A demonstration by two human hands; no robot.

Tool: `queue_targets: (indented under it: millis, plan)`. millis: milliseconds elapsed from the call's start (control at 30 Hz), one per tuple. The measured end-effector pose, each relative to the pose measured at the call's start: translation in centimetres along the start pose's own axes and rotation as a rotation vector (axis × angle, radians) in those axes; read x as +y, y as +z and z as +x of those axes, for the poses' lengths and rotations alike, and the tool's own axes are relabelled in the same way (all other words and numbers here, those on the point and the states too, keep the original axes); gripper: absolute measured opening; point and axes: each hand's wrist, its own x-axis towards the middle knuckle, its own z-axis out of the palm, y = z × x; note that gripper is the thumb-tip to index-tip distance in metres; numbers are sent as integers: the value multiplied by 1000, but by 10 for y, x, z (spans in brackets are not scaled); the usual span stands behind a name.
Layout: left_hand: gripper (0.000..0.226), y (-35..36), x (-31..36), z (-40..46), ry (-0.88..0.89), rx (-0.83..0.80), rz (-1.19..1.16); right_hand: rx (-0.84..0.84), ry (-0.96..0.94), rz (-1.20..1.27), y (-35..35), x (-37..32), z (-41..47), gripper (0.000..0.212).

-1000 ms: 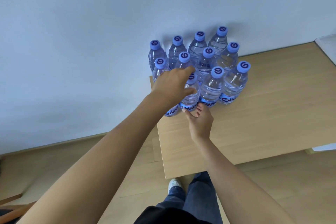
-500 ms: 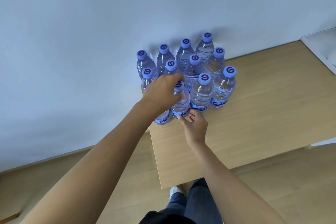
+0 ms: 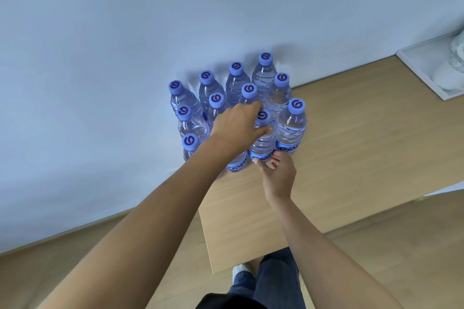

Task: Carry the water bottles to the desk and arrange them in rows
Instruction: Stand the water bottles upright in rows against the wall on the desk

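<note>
Several clear water bottles [image 3: 291, 128] with blue caps stand in rows at the desk's [image 3: 351, 158] far left corner, against the wall. My left hand [image 3: 236, 130] reaches over the front row. Its forefinger and thumb lie round the neck of one front-row bottle [image 3: 262, 143], whose cap shows between them. The hand and forearm hide the top of the bottle to its left; only that bottle's blue label [image 3: 236, 167] shows. My right hand [image 3: 277, 173] is low on the desk, fingertips touching the base of the held bottle.
The light wooden desk stretches right and toward me from the bottles. A white tray-like object [image 3: 431, 70] sits at the far right edge. The desk's left edge [image 3: 204, 228] drops to the wooden floor; my legs and a shoe [image 3: 241, 273] are below.
My left hand has shifted one bottle to the right along the front row, uncovering the leftmost front cap. My right hand has followed to the base of the same bottle.
</note>
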Motion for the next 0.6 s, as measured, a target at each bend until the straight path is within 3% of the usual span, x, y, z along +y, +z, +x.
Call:
queue_targets:
  millis: [400, 500, 600]
  plan:
    - [45, -7, 21, 9, -14, -80, -9, -25, 0, 53, -19, 4, 3, 32]
    - [48, -9, 43, 22, 20, -40, -74, 37, 12, 49, -37, 4, 18, 40]
    - [44, -5, 60, 36, 9, -54, -120, -39, 42, 12, -50, 1, 40, 64]
